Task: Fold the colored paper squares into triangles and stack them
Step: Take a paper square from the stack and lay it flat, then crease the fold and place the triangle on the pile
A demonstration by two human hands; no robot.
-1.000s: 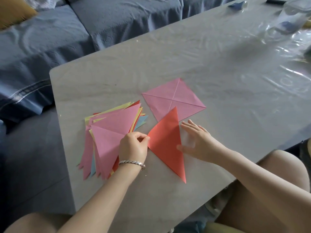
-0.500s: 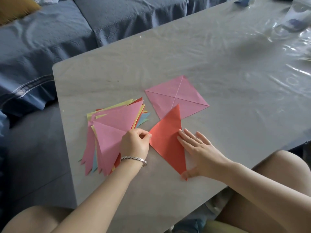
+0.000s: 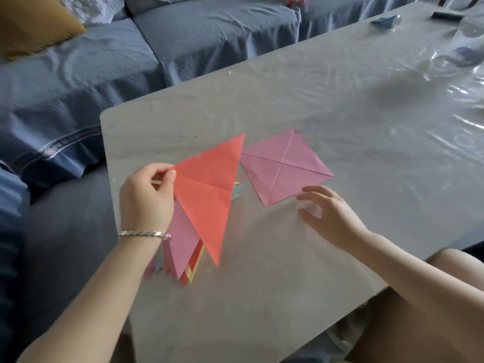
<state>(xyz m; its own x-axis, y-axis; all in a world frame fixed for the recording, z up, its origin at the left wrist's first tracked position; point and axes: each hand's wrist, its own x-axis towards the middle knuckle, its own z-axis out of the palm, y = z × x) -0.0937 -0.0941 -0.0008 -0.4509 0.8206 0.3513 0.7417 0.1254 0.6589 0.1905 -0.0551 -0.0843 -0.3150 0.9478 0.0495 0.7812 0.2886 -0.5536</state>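
Well, at the left side the left hand (image 3: 146, 197), with a silver bracelet (image 3: 144, 234) on the wrist, pinches the left corner of the red folded triangle (image 3: 207, 195) between the thumb and the curled fingers (image 3: 157, 170). The triangle is lifted and hangs over the stack of folded triangles (image 3: 180, 250). This stack lies on the bench (image 3: 288, 297) below it, pink on top, with yellow, red and blue edges showing.

More to the right lies the pink square (image 3: 285, 169), flat and unfolded, with two diagonal creases. Just beside its near corner is the right hand (image 3: 330, 216), the fingers spread and relaxed, holding nothing. I cannot tell if a fingertip touches the paper.

I judge the paper to be very light, thin and easy to bend. One pinch at a corner is enough to carry it, but it may flap or slide off the stack. For the pink square it seems best to take one corner, bring it to the opposite corner along a crease, and press the fold flat.
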